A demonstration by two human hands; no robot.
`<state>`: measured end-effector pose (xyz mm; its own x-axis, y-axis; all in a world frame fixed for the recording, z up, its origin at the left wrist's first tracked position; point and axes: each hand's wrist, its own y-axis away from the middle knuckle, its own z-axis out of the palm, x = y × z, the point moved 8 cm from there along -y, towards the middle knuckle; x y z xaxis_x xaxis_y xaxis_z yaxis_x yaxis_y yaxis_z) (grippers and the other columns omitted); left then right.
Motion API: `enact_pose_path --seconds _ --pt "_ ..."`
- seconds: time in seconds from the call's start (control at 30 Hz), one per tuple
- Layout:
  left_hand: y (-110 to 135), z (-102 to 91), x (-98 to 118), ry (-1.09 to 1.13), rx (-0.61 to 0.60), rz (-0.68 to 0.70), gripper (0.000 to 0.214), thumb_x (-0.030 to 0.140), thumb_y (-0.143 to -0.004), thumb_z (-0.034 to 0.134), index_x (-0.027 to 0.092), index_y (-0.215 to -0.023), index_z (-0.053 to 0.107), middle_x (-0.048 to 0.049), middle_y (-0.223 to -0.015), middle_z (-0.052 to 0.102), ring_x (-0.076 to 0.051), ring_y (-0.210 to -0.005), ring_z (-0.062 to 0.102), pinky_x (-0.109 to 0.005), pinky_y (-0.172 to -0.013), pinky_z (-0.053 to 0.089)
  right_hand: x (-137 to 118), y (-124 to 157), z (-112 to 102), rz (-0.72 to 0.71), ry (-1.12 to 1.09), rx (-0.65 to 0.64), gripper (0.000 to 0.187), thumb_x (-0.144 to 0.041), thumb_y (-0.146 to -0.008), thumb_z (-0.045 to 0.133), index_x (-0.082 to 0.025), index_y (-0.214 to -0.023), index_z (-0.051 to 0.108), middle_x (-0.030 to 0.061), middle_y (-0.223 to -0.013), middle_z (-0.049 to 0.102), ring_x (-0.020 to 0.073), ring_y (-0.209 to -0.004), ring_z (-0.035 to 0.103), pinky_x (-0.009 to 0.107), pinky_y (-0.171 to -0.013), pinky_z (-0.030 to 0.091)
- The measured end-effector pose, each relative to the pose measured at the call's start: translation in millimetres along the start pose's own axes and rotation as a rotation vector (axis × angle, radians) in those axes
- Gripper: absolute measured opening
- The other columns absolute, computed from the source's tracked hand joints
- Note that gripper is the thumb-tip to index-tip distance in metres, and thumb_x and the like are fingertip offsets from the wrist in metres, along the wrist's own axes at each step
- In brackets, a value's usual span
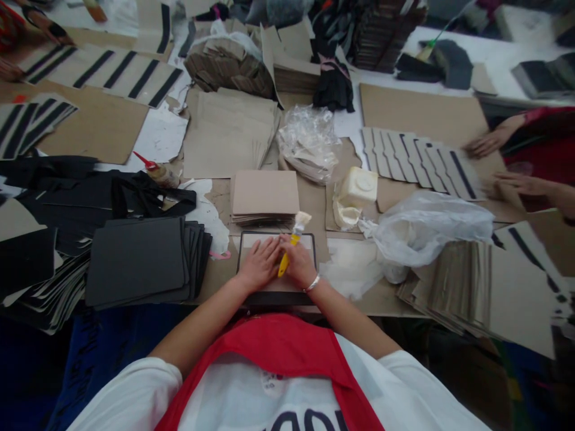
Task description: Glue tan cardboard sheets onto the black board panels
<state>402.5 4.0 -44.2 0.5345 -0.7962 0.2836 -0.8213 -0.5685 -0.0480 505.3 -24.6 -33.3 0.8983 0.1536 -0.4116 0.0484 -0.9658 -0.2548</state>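
A black-edged sheet with a pale cardboard panel (251, 240) on it lies in front of me. My left hand (259, 264) rests flat on it, fingers stretched out. My right hand (297, 262) is closed round a yellow-handled brush (293, 239) whose pale bristles point away from me, just above the panel's far edge. A stack of cardboard panels (265, 194) sits right behind the sheet.
A stack of black sheets (139, 260) is at my left, a red-tipped glue bottle (157, 170) behind it. A white glue tub (357, 188) and plastic bags (426, 227) lie at my right. Another person's hands (489, 143) work on striped panels far right.
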Motion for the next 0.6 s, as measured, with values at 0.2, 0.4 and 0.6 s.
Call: enact_pose_path --seconds 0.2,0.4,0.6 --pt "30.2 -0.5 -27.2 -0.052 -0.069 -0.129 0.063 0.050 -0.087 0.041 0.015 -0.138 0.038 -0.0133 -0.146 0.035 -0.028 -0.135 0.030 -0.050 -0.111 0.015 17.4 26.1 2.8 0.080 0.100 -0.010 0.022 -0.009 -0.082 0.044 -0.018 -0.099 0.055 0.0127 -0.130 0.053 0.0229 -0.118 0.048 0.044 -0.100 0.038" --pt "103.8 -62.9 -109.4 -0.001 0.247 -0.451 0.042 0.044 -0.088 0.042 0.014 -0.112 0.060 -0.0142 -0.117 0.062 -0.026 -0.115 0.053 -0.042 -0.101 0.035 36.8 48.4 -32.2 0.114 0.160 0.116 0.028 -0.006 -0.078 0.043 -0.015 -0.102 0.053 0.0144 -0.124 0.057 0.0249 -0.120 0.048 0.047 -0.098 0.040" --pt "232.8 -127.1 -242.1 -0.216 0.429 -1.158 0.059 0.048 -0.078 0.055 0.009 -0.122 0.049 -0.0214 -0.129 0.049 -0.032 -0.123 0.043 -0.044 -0.101 0.035 -0.3 20.5 -30.4 -0.034 0.002 0.226 0.028 -0.013 -0.080 0.049 -0.017 -0.108 0.050 0.0128 -0.122 0.058 0.0271 -0.116 0.052 0.049 -0.093 0.045"
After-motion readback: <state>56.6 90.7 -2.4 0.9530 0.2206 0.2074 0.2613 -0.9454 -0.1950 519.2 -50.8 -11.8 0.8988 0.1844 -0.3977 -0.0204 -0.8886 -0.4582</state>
